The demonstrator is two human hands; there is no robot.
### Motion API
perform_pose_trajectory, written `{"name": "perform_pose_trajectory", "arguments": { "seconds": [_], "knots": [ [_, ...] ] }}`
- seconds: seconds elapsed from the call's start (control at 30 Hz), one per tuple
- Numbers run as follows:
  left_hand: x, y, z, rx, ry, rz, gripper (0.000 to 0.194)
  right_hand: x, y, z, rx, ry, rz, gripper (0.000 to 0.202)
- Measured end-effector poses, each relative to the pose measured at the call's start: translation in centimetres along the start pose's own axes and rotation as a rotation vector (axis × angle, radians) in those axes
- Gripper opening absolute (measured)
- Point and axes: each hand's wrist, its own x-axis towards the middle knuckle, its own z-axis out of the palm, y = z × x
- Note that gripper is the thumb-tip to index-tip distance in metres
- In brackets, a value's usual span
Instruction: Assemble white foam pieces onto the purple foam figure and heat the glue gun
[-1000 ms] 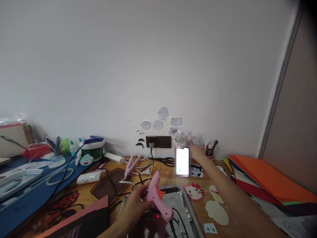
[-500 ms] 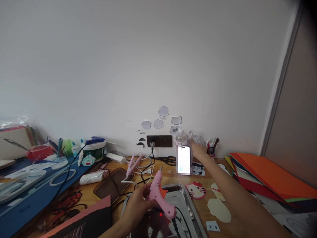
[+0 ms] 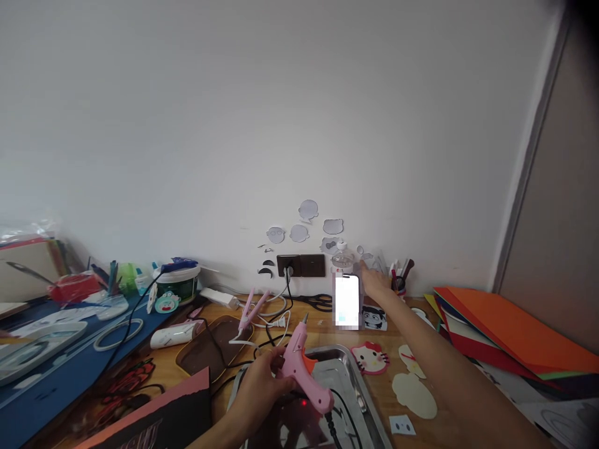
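Observation:
A pink hot glue gun (image 3: 302, 368) is gripped in my left hand (image 3: 262, 383), fingers wrapped around its body, nozzle up and handle toward me. Beneath it lies a metal tray (image 3: 349, 365) with a red light spot inside. My right hand (image 3: 375, 285) is stretched to the back, beside a phone (image 3: 347, 302) with a bright screen. One finger of it extends toward the wall near small paper cutouts (image 3: 365, 254); the other fingers are hard to make out. Behind the phone stands a clear bottle (image 3: 342, 257) with a white cap.
A pink hair straightener (image 3: 253, 312) and cables lie by a brown tray (image 3: 206, 349). A cat-face cutout (image 3: 370, 360) and cream paper shapes (image 3: 414, 396) are at the right, before stacked coloured sheets (image 3: 510, 330). Black scissors (image 3: 318, 303) rest under the wall socket (image 3: 301, 265).

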Motion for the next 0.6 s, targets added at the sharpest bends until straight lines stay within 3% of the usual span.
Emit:
{"name": "perform_pose_trajectory", "arguments": {
  "seconds": [0.2,0.37,0.6],
  "knots": [
    [-0.3,0.3,-0.2,-0.032,-0.005,0.009,0.047,-1.2,0.3,-1.1,0.120,0.042,-0.061,0.033],
    [-0.9,0.5,-0.3,-0.015,0.048,0.064,0.048,-4.6,0.3,-2.5,0.299,0.025,-0.185,0.032],
    [-2.4,1.1,-1.7,0.011,0.077,0.081,0.046,-9.2,-1.4,-1.3,0.479,-0.074,-0.331,0.032]
  ]
}}
